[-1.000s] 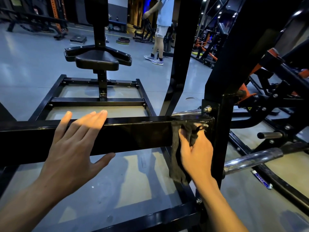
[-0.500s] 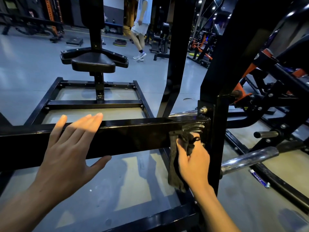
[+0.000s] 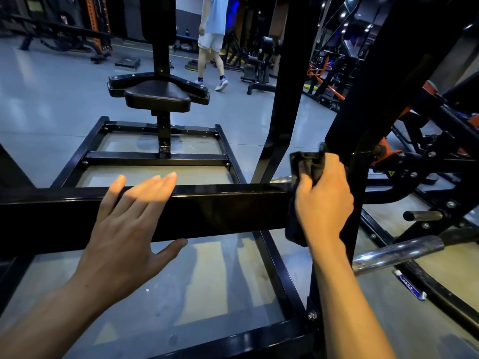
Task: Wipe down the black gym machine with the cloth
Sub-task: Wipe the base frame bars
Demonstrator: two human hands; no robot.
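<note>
The black gym machine's horizontal crossbar (image 3: 223, 213) runs across the middle of the view and meets a black upright post (image 3: 363, 141) at the right. My left hand (image 3: 129, 229) lies flat on the bar, fingers apart over its top edge, thumb under it. My right hand (image 3: 324, 203) holds a dark grey cloth (image 3: 307, 164) pressed at the joint of bar and post. Part of the cloth hangs below the bar; the hand covers the rest.
A black padded seat (image 3: 158, 98) on a post stands beyond the bar, above the floor frame (image 3: 155, 161). A chrome bar (image 3: 396, 252) sticks out at the lower right. Orange-and-black machinery fills the right side. A person (image 3: 212, 40) walks in the background.
My right hand has moved the cloth upward from the bar's front face to the top of the joint at the post. The left hand stays on the bar. The person behind has walked left.
</note>
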